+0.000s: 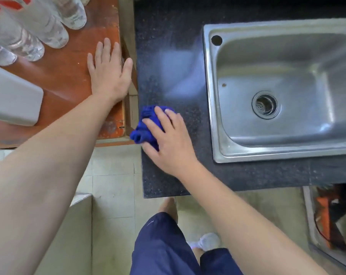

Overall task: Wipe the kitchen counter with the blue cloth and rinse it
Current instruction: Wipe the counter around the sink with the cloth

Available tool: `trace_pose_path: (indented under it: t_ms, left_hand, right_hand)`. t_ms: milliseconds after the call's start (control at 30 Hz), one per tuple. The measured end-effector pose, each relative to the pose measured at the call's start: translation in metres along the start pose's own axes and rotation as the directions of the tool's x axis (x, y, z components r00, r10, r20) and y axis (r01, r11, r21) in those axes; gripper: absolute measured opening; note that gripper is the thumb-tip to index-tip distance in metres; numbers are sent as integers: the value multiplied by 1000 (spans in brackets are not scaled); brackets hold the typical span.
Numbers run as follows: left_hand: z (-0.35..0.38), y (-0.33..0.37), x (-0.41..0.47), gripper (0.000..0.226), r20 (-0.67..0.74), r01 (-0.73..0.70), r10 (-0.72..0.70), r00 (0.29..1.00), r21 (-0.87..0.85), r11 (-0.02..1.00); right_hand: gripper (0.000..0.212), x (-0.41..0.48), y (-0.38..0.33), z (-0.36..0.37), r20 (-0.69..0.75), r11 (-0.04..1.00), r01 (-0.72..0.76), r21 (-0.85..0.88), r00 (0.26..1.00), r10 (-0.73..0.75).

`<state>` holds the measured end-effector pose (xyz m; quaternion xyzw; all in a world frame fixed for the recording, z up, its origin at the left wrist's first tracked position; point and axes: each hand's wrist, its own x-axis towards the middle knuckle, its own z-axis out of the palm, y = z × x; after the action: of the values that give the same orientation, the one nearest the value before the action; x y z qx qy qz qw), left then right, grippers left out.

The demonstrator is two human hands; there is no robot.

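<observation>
The blue cloth (pixel 146 126) lies bunched on the black speckled counter (pixel 168 56), at its left edge. My right hand (pixel 168 141) presses down on the cloth with fingers spread over it, covering its right part. My left hand (pixel 108 72) rests flat, fingers apart, on the reddish wooden table (pixel 69 80) left of the counter and holds nothing. A steel sink (pixel 277 92) with a round drain is set into the counter to the right of the cloth. No tap is in view.
Several clear plastic bottles (pixel 39 26) stand at the table's far left. A white box-like object (pixel 11 96) lies on the table near my left forearm. A narrow gap separates table and counter. Below the counter's right end is an open bin with orange items (pixel 327 215).
</observation>
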<state>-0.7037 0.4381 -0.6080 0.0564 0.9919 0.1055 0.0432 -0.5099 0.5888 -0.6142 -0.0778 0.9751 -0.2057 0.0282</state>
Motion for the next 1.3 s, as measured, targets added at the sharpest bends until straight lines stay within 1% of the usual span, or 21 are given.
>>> trace_pose_path:
  t_ms: [67,133,200,267,333,400,433,467,533,600,667,733,800,967,1100,1167,1300]
  left_hand:
    - [0,8,-12,72,1,8,-8,1000,26,1000]
    - [4,27,-39,74,-21,-16,16,1000,41,999]
    - [12,60,-78,73,-55,-72,73,996,19,997]
    - [20,106,-117,71,-58,-119,117,991,-35,992]
    - [29,158,-153,72,-40,-144,141,989,-97,985]
    - [40,207,-184,75,-18,-175,174,985,-133,976]
    - [46,228,-197,75,-1,-199,200,980,-130,971]
    - [52,249,-210,75,26,-222,226,974,-117,968]
    - [66,289,-231,77,101,-255,264,959,-90,963]
    - [82,324,-250,82,205,-258,270,941,-83,963]
    - [97,350,-265,88,316,-234,237,918,-49,971]
    - [106,362,-270,94,344,-208,191,919,13,978]
    - [109,364,-269,95,339,-196,166,926,56,979]
    - [108,365,-268,93,365,-190,147,919,85,978]
    - [105,367,-267,94,395,-171,115,912,110,979]
    - [104,368,-266,95,400,-170,112,910,113,979]
    - [99,370,-267,97,416,-161,101,904,110,981]
  right_hand:
    - [57,-55,-9,3,60,999,46,7,997,-46]
    - [57,-101,-2,2,97,998,58,-6,994,-58]
    - [56,-139,23,-4,104,999,40,-21,994,-38]
    - [55,-175,56,-20,96,999,12,-35,995,-8]
    - [54,-211,101,-39,58,997,-72,-38,996,74]
    - [55,-243,158,-65,-26,975,-219,-42,976,218]
    - [56,-258,189,-81,-70,949,-307,-67,951,302]
    - [57,-272,218,-99,-82,910,-403,-99,914,396]
    - [59,-294,272,-132,-57,809,-570,-140,821,568]
    - [62,-308,313,-157,-33,723,-677,-141,733,680]
    - [65,-316,339,-173,-9,665,-738,-116,670,742]
    - [66,-317,354,-179,-1,648,-753,-113,652,758]
    - [66,-310,362,-180,-19,651,-750,-112,657,754]
    - [69,-284,362,-172,-69,643,-761,-87,649,758]
    - [71,-284,367,-163,-98,680,-727,-96,687,720]
    - [71,-286,368,-161,-118,685,-723,-92,691,713]
    - [71,-287,369,-166,-71,688,-718,-108,696,715]
